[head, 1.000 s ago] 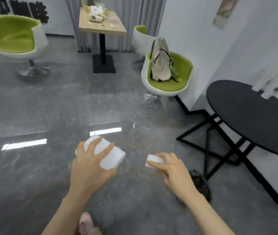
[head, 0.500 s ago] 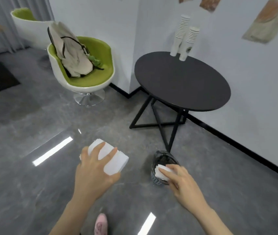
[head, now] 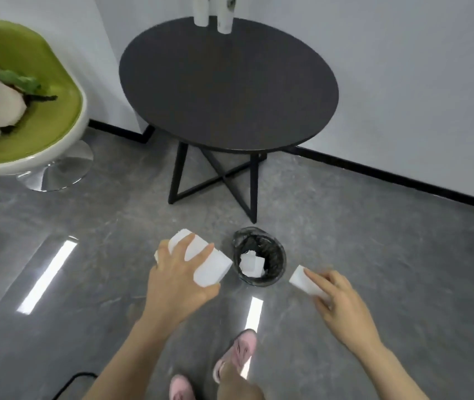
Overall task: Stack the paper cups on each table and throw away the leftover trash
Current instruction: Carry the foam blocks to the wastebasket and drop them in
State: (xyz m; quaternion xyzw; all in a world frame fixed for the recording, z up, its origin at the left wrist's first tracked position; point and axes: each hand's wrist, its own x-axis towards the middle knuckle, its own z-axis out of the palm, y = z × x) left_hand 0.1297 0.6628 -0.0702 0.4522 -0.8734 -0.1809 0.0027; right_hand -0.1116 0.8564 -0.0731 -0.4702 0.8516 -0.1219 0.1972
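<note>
bin (head: 259, 256) on floor below round black table (head: 228, 85), white scraps inside | left hand (head: 178, 280) fingers curled over large white block (head: 206, 261), just left of bin | right hand (head: 342, 305) pinches small white piece (head: 305, 280), just right of bin | cup stacks (head: 213, 12) at table's far edge, print unreadable | green chair (head: 25, 96) at left

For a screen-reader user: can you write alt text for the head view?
A person's left hand and right hand each hold white trash beside a small black bin on the grey floor. Behind stand a round black table bearing stacked cups and a green chair.
</note>
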